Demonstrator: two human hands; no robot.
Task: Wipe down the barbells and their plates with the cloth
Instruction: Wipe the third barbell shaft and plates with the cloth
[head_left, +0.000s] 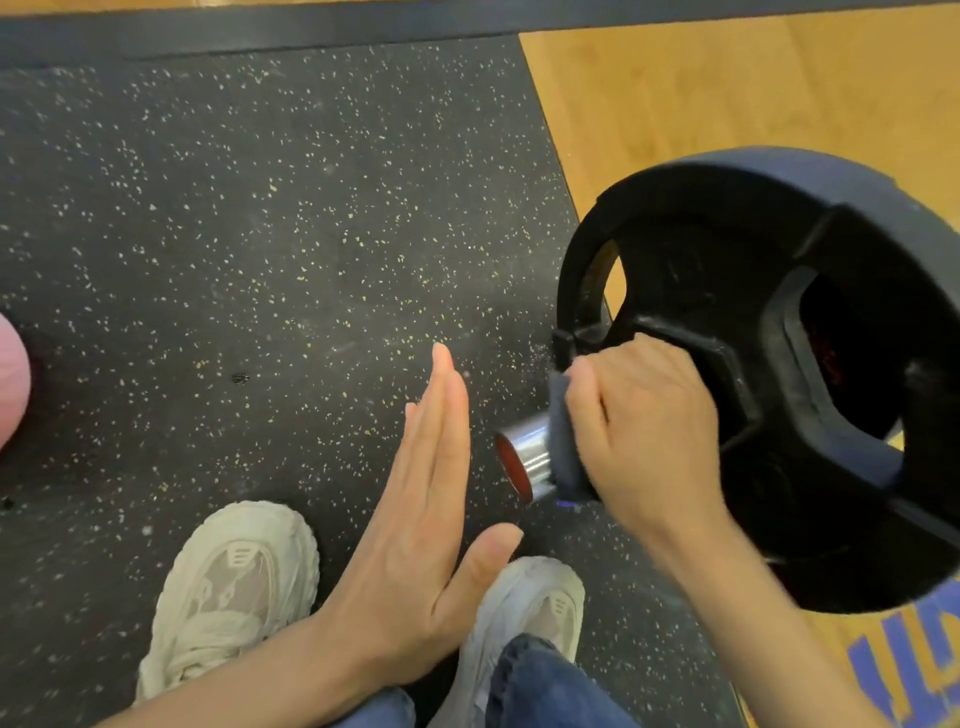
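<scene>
Beneath me lies black speckled rubber flooring (260, 234). Wooden floor (727, 93) adjoins its right edge, bearing blue lettering (904, 660) at the lower right corner.

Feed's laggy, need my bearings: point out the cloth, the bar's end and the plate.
cloth (563, 441), head view: dark fold below the right hand's thumb.
bar's end (524, 457), head view: chrome sleeve beside the red cap.
plate (691, 260), head view: black face above the hub.
</scene>
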